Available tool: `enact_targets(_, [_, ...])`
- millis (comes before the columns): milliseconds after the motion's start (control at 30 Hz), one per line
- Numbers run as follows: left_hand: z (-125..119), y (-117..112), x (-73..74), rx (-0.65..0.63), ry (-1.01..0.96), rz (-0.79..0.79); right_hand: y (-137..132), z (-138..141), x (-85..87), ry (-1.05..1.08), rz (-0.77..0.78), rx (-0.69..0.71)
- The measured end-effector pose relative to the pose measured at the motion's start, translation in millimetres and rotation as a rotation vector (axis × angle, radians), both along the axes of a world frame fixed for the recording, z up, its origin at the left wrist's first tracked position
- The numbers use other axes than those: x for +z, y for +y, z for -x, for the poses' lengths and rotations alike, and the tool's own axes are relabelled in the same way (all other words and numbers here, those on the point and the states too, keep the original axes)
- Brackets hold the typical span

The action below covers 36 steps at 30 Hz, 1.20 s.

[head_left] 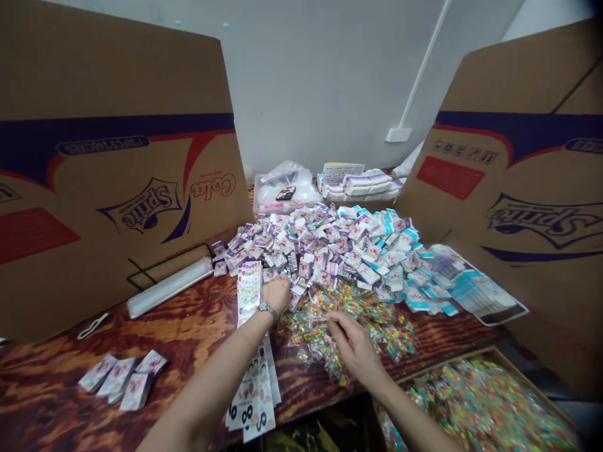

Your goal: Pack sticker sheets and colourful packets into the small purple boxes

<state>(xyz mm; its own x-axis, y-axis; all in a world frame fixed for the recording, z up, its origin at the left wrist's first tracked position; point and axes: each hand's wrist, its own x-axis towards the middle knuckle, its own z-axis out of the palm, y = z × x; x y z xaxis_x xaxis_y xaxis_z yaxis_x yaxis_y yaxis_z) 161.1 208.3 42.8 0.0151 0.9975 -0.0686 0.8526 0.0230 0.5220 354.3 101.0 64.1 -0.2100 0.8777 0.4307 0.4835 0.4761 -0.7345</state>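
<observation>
Two hands at a big pile of little packets

The left hand [276, 295] sits at the edge of the pile of white and purple packets [320, 251], beside a strip of stickers [249, 292] on the bench [56, 389]. Its fingers [282, 282] curl down, and you can't tell if they hold a packet. The right hand [358, 351] pinches a tiny clear bag [319, 320] above a heap of bright bags [396, 339]. A tray [452, 363] of more bright bags is by the bench.

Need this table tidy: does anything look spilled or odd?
The flattened Sprite carton at the left stands upside down, its logo inverted; colourful clear packets also lie loose on the wooden table, outside the tray.
</observation>
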Motion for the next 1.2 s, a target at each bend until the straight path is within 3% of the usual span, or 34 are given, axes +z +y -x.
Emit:
enact_targets(167, [14.8,-19.9,22.1,-0.029,-0.214,-0.073,8.5,-6.2,11.8,0.039,-0.066,-0.043])
enact_targets(300, [25.6,-67.0,39.9,-0.103,-0.495,-0.027,17.6,-0.1,35.9,0.051,-0.084,-0.025])
enact_targets(433, [31.1,-119.3,44.1,-0.067,-1.063,0.149,17.5,17.0,54.6,-0.029,-0.165,0.097])
enact_targets(533, [35.2,-143.9,43.5,-0.018,-1.175,0.129,11.7,28.7,57.8,-0.149,-0.22,0.169])
enact_targets(667, [39.8,-160.5,43.0,-0.052,-1.074,0.001,1.7,40.9,58.6,-0.362,-0.274,0.321])
enact_targets(867, [39.9,-177.2,33.9,-0.116,-0.53,-0.412,-18.5,64.2,53.0,-0.353,-0.232,0.294])
enact_targets(1000, [42.8,-183.2,23.8,-0.119,-0.241,-0.506,-28.7,72.6,46.9,-0.38,-0.201,0.363])
enact_targets(1133, [49.3,-188.2,17.3,-0.137,-0.106,-0.586,-31.6,75.7,46.2,-0.351,-0.209,0.271])
enact_targets(1200, [52.5,-191.3,12.1,-0.165,-0.054,-0.617,-31.0,77.9,43.3,-0.279,-0.114,0.201])
